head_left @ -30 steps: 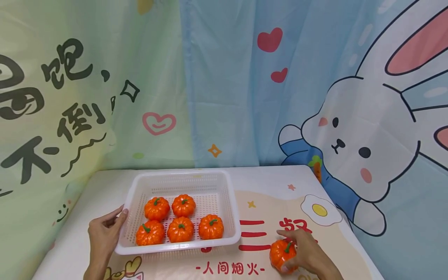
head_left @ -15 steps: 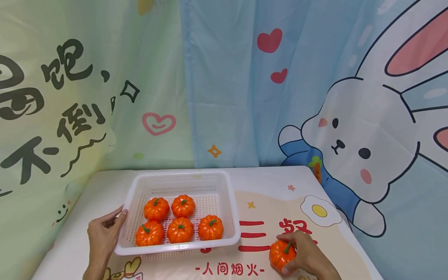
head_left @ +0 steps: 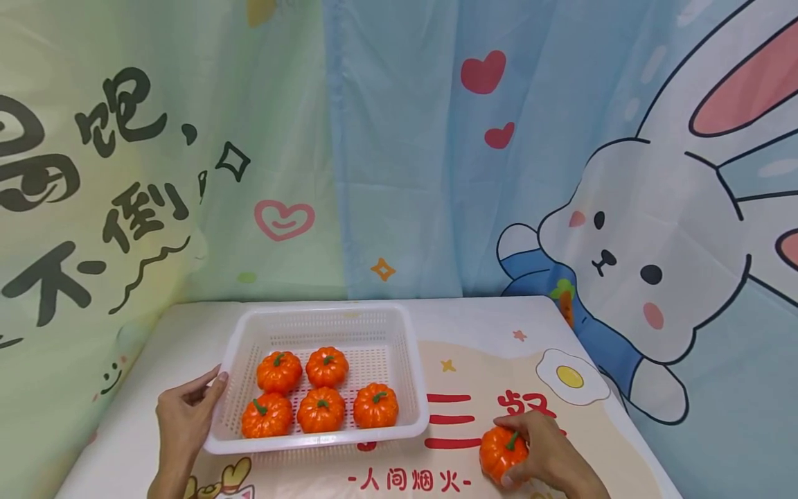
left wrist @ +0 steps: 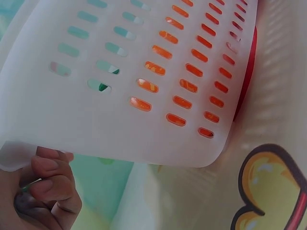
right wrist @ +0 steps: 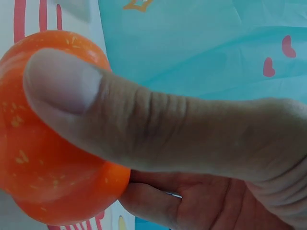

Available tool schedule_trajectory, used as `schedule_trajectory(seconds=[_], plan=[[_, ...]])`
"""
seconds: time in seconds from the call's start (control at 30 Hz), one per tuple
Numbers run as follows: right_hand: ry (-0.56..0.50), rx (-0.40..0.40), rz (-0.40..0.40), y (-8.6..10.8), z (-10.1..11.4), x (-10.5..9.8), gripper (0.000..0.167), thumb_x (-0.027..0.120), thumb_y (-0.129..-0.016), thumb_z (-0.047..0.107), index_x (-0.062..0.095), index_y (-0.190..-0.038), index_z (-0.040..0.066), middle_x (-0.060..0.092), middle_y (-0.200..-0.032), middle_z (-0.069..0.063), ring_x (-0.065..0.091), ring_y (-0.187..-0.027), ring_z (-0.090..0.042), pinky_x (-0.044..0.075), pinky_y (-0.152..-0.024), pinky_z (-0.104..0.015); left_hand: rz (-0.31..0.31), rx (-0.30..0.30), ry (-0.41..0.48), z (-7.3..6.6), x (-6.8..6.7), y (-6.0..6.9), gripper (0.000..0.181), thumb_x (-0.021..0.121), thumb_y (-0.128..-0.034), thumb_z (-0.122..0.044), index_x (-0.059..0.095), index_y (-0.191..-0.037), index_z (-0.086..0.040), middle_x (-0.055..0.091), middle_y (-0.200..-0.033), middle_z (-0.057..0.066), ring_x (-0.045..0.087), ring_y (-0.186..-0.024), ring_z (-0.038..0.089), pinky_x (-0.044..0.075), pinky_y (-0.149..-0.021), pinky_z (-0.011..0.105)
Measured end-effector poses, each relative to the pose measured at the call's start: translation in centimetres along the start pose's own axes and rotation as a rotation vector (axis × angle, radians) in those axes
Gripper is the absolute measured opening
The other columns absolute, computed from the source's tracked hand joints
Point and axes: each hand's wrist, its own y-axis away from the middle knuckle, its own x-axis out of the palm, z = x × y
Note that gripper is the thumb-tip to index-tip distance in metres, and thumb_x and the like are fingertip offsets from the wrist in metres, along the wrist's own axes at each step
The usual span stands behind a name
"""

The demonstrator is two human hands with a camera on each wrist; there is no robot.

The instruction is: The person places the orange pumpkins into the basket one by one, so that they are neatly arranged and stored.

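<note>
A white perforated plastic basket [head_left: 408,374] stands on the table, its near-left side by my left hand [head_left: 185,419]. That hand grips the basket's left rim, with thumb on top and fingers curled below; in the left wrist view the curled fingers [left wrist: 50,187] show under the rim. Several small orange toy pumpkins [head_left: 321,409] with green stems lie inside the basket. To the right, my right hand [head_left: 551,450] holds another toy pumpkin [head_left: 499,454] between thumb and fingers. The right wrist view shows the thumb across this pumpkin [right wrist: 57,167]; its underside is hidden.
A printed cloth [head_left: 449,374] with red lettering and a fried-egg picture covers the table. Behind it hangs a curtain [head_left: 399,173] with a cartoon rabbit, close to the table's back edge. The held pumpkin is apart from the basket.
The fingers of my right hand have come down slightly onto the pumpkin's far side. My left hand, the basket and the pumpkins in it stay where they were.
</note>
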Motion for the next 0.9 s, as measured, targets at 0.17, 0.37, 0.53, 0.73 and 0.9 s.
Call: schedule_trajectory(seconds=[0.17, 0.37, 0.53, 0.73, 0.9], plan=[[0.03, -0.032, -0.014, 0.2, 0.6, -0.4, 0.08, 0.107, -0.057, 0.011, 0.08, -0.132, 0.009, 0.076, -0.122, -0.003, 0.065, -0.112, -0.019, 0.067, -0.09, -0.045, 0.0, 0.005, 0.006, -0.1, 0.0, -0.1, 0.032, 0.081, -0.0999, -0.016, 0.078, -0.126, 0.002, 0.076, -0.078, 0.01, 0.055, -0.059, 0.003, 0.046, -0.053, 0.016], [0.013, -0.079, -0.014, 0.4, 1.4, -0.8, 0.08, 0.107, -0.058, 0.009, 0.079, -0.133, 0.007, 0.077, -0.124, -0.004, 0.067, -0.112, -0.018, 0.066, -0.091, -0.044, 0.001, 0.011, -0.004, 0.0, 0.0, -0.1, 0.032, 0.08, -0.1002, -0.016, 0.078, -0.126, 0.002, 0.079, -0.086, 0.02, 0.055, -0.06, 0.003, 0.047, -0.054, 0.016], [0.022, -0.108, -0.015, 0.6, 2.2, -1.2, 0.08, 0.107, -0.059, 0.008, 0.078, -0.134, 0.007, 0.077, -0.124, -0.003, 0.065, -0.115, -0.02, 0.066, -0.091, -0.044, 0.007, 0.012, -0.018, 0.0, 0.0, -0.1, 0.032, 0.079, -0.1009, -0.017, 0.077, -0.127, 0.002, 0.079, -0.093, 0.026, 0.055, -0.062, 0.003, 0.046, -0.054, 0.017], [0.019, -0.142, -0.013, 0.7, 2.9, -1.6, 0.079, 0.107, -0.06, 0.009, 0.078, -0.133, 0.006, 0.076, -0.123, -0.004, 0.064, -0.112, -0.02, 0.066, -0.09, -0.042, 0.013, 0.01, -0.019, -0.1, 0.0, 0.0, 0.032, 0.079, -0.1008, -0.016, 0.078, -0.127, 0.002, 0.079, -0.092, 0.024, 0.054, -0.063, 0.003, 0.046, -0.055, 0.017], [0.04, -0.161, -0.01, 0.7, 3.5, -1.7, 0.079, 0.107, -0.061, 0.011, 0.078, -0.134, 0.006, 0.075, -0.123, -0.004, 0.063, -0.115, -0.022, 0.066, -0.091, -0.043, 0.011, 0.005, -0.021, 0.0, -0.1, 0.0, 0.032, 0.08, -0.1006, -0.016, 0.078, -0.127, 0.002, 0.077, -0.085, 0.018, 0.053, -0.063, 0.004, 0.045, -0.056, 0.017]])
